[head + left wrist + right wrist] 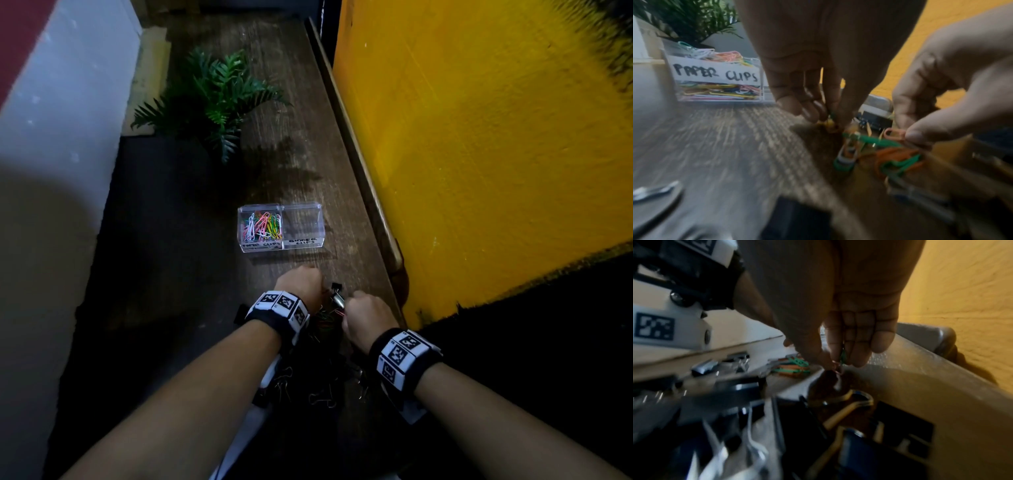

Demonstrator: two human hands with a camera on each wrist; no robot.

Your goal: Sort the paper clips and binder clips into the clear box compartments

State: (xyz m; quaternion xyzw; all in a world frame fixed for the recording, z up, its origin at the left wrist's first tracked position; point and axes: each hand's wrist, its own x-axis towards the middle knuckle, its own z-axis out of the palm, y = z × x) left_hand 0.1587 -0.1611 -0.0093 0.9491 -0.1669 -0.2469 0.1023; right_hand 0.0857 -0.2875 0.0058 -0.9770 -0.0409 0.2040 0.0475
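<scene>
The clear box stands on the wooden table; its left compartment, labelled PAPER CLIPS, holds several coloured paper clips, and its right compartment looks empty. Nearer me lies a mixed pile of coloured paper clips and black binder clips. My left hand reaches down into the pile and pinches a yellow and a green paper clip. My right hand, close beside it, pinches a pink paper clip and a green one.
A fern-like plant stands behind the box. A yellow wall and a raised wooden edge run along the table's right side. A white wall is at the left. One black binder clip sits between the hands.
</scene>
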